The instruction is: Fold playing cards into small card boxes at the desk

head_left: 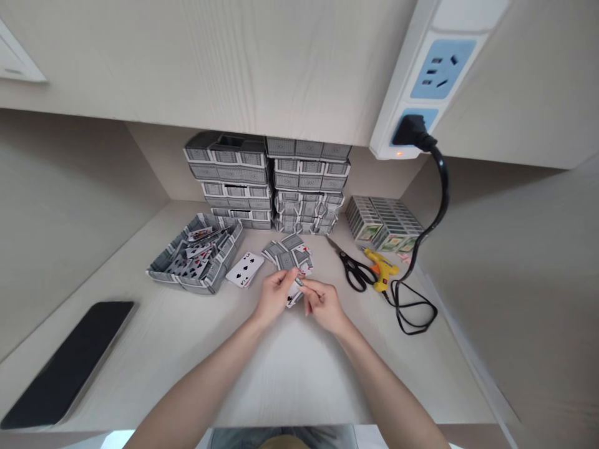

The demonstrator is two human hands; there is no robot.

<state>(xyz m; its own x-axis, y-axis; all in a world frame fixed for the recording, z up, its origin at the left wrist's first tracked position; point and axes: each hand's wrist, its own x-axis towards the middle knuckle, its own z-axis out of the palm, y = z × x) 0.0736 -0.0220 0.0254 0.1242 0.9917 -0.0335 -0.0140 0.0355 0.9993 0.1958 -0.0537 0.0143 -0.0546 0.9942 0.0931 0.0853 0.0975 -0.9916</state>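
Observation:
My left hand (pixel 272 295) pinches a small folded playing card (pixel 299 282) between thumb and finger. At the card's other edge, my right hand (pixel 326 305) grips it with closed fingers. Just beyond both hands lies a loose pile of grey-backed cards (pixel 286 259), some showing red faces. Partly hidden under the hands is another face-up card (pixel 292 298). To the left sits a short stack of cards (pixel 245 269) with a spade card on top.
A tray built of folded cards (pixel 214 280) holds loose pieces and tweezers. Stacked card boxes (pixel 309 181) stand at the back. Right of the hands lie scissors (pixel 356 272), a yellow glue gun (pixel 382 267) with its cord, and card packs (pixel 381 224). A black phone-like slab (pixel 70 362) lies left; a power strip (pixel 421 93) hangs above.

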